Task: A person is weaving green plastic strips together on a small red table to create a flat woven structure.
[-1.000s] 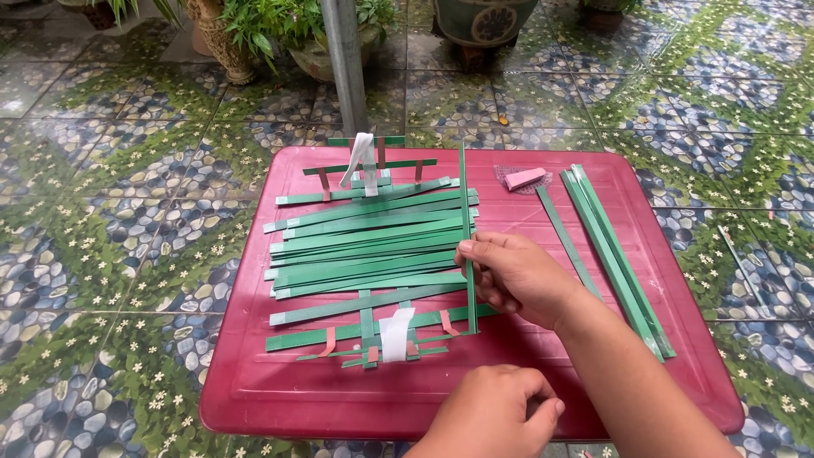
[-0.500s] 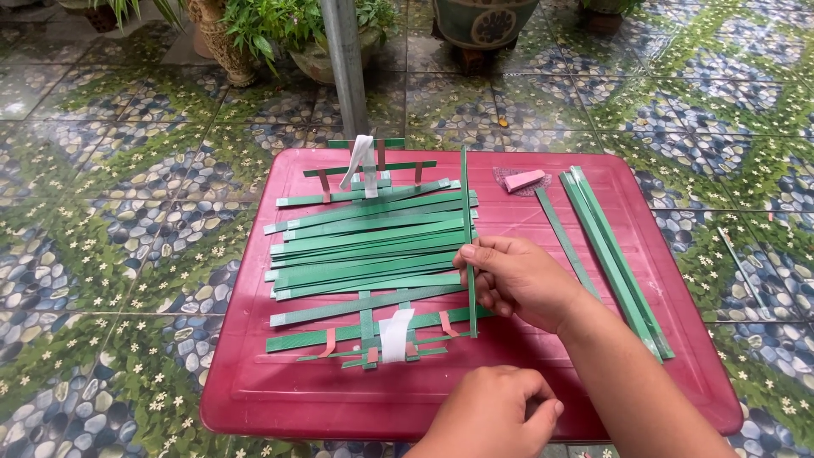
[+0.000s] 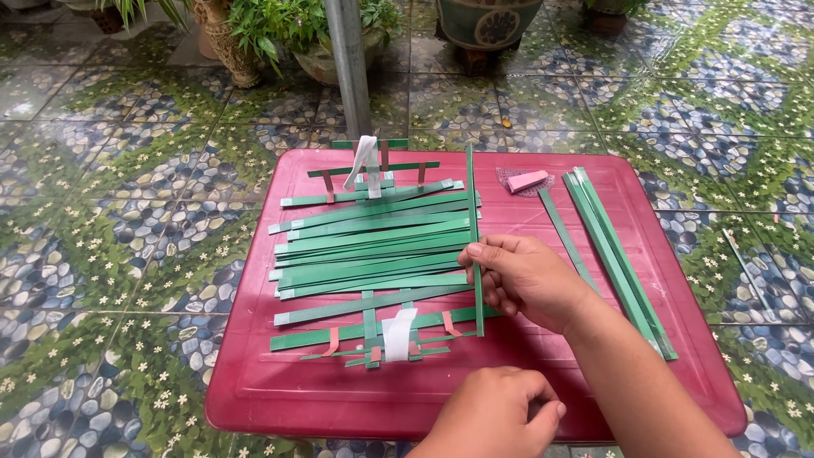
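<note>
A weave of green strips (image 3: 373, 246) lies on a red plastic tabletop (image 3: 280, 382), most of them running side to side. One long green strip (image 3: 471, 195) stands crosswise over their right ends. My right hand (image 3: 526, 280) pinches this upright strip near its lower half with thumb and fingertips. My left hand (image 3: 496, 416) rests at the table's front edge, its fingers curled in with nothing visible inside. White tape pieces (image 3: 398, 332) and small pink tabs hold the strip ends at the near and far side.
Spare green strips (image 3: 615, 254) lie in a bundle on the table's right part, with a pink eraser-like block (image 3: 526, 181) behind them. A metal pole (image 3: 349, 68) and potted plants (image 3: 288, 34) stand beyond the table on a patterned tile floor.
</note>
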